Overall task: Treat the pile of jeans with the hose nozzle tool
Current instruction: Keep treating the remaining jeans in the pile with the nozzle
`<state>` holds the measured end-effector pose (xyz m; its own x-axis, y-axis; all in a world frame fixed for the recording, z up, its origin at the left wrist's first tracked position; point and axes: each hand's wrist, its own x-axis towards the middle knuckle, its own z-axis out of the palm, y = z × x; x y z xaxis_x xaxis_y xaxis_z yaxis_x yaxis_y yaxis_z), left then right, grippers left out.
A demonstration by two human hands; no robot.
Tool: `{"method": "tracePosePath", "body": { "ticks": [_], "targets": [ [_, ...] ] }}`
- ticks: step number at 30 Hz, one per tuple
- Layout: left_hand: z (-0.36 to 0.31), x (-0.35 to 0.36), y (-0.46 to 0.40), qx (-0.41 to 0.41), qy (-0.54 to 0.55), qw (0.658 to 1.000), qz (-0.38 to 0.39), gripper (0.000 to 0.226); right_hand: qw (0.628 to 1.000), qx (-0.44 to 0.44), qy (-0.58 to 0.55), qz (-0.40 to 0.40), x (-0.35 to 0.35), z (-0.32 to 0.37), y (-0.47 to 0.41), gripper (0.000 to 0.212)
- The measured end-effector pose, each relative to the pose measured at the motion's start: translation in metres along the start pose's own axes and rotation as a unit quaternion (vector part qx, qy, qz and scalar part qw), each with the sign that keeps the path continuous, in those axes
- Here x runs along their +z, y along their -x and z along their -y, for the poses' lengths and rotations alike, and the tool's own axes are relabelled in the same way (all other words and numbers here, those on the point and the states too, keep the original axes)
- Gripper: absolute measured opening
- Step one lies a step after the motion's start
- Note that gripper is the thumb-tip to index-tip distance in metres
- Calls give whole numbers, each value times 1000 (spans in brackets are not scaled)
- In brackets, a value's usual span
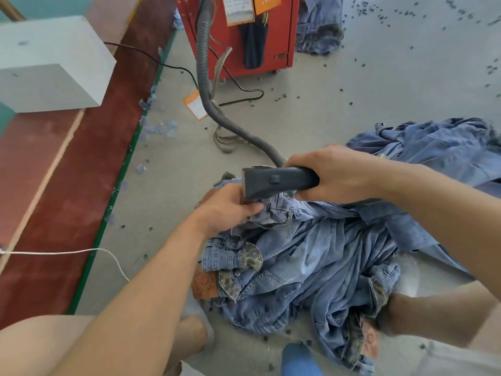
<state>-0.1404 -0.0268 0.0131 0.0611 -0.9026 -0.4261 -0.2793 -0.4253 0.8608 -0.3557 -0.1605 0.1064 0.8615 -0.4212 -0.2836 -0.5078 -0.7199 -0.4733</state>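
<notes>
A pile of light-blue jeans [320,256] lies on the grey floor between my legs. My right hand [333,172] grips the handle of a dark grey hose nozzle tool [273,183], whose flat mouth points left and down at the top of the pile. A grey ribbed hose [206,77] runs from the tool back to a red machine [238,33]. My left hand [230,207] pinches a bunched fold of denim just under the nozzle mouth.
More jeans [439,147] spread to the right and another heap [320,28] lies beside the red machine. A white box [51,63] sits on a red-brown ledge at left. Black cable, an orange tag [195,104] and dark scraps litter the floor.
</notes>
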Motion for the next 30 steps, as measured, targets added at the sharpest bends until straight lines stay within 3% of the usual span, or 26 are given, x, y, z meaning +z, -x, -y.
{"method": "tracePosePath", "body": {
  "ticks": [4, 8, 12, 14, 17, 21, 23, 25, 28, 30],
  "targets": [
    [-9, -4, 6, 1, 31, 999, 32, 27, 999, 32, 9, -33, -18, -9, 10, 22],
    [-17, -7, 12, 3, 60, 996, 60, 43, 995, 79, 54, -1, -31, -20, 23, 19],
    [-29, 3, 16, -38, 72, 993, 87, 58, 999, 18, 40, 5, -18, 2, 19, 22],
    [-36, 4, 19, -74, 165, 981, 75, 57, 999, -8, 13, -32, -20, 5, 17, 23],
    [-50, -6, 21, -81, 298, 940, 143, 70, 995, 14, 4, -101, -34, -6, 19, 24],
    [-57, -11, 25, -71, 250, 945, 200, 58, 992, 68, -7, -103, -44, -23, 31, 26],
    [-48, -2, 20, -57, 176, 967, 177, 61, 993, 78, -8, -88, -38, -27, 38, 26],
    [-38, 14, 5, -39, 133, 986, 92, 63, 994, 76, -1, -73, -33, -27, 42, 23],
    [-16, 32, -17, -84, 137, 986, -42, 65, 996, 72, 6, -55, -28, -28, 43, 21],
    [6, 38, -26, -148, 117, 980, -58, 37, 997, 64, 17, -49, -25, -30, 43, 20]
  ]
}}
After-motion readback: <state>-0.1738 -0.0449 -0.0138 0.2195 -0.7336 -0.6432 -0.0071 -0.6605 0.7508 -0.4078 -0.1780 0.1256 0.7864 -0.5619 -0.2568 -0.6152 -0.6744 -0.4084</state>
